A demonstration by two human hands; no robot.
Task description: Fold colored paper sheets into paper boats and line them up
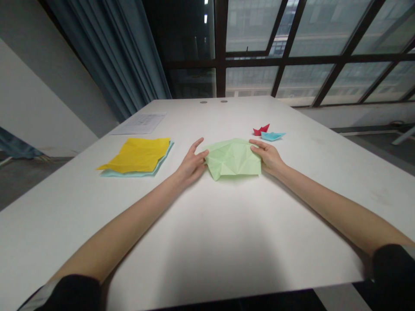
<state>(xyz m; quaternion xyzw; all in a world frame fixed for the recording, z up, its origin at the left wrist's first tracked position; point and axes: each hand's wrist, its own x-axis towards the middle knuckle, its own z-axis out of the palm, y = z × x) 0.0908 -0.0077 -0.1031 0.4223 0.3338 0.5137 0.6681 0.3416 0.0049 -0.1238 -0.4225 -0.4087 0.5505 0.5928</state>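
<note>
A sheet of light green origami paper (235,159), marked with many creases, is stretched between my hands over the middle of the table. My left hand (192,166) pinches its left edge, with the index finger sticking out. On the other side, my right hand (267,156) grips the right edge, thumb and finger on top. The paper bulges unevenly along its folds. Just beyond my right hand lie a blue paper boat (272,136) and a red paper boat (261,129).
Yellow sheets (139,154) rest on light blue paper (162,166) to the left. Behind them lies a printed page (139,124). The white table (207,242) reaches back toward windows and a blue curtain (113,52).
</note>
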